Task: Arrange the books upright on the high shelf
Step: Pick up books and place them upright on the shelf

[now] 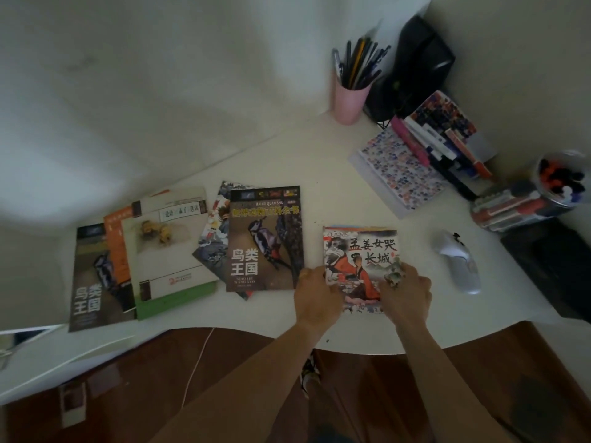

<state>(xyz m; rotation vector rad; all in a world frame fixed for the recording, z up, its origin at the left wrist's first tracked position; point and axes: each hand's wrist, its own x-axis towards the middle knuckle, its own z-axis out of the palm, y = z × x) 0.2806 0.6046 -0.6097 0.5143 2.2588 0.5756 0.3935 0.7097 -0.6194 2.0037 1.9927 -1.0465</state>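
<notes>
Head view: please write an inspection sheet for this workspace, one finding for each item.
Surface: white desk, books lying flat.
Job's things: picture book under both hands; bird book and overlapping book pile to its left.
Clutter: pink pen cup, mouse, marker jar.
Hands: left hand and right hand hold the picture book's near corners.
Cables: thin white cord below the desk edge.
Surroundings: white wall; high shelf not seen.

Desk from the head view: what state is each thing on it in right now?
Picture book: flat on the desk, held by both hands.
Left hand: grips its left edge.
Right hand: grips its lower right corner.
Bird book: flat, lying over another book.
Left pile of books: flat, overlapping.
Pink cup: upright, full of pens.
White mouse: untouched.
</notes>
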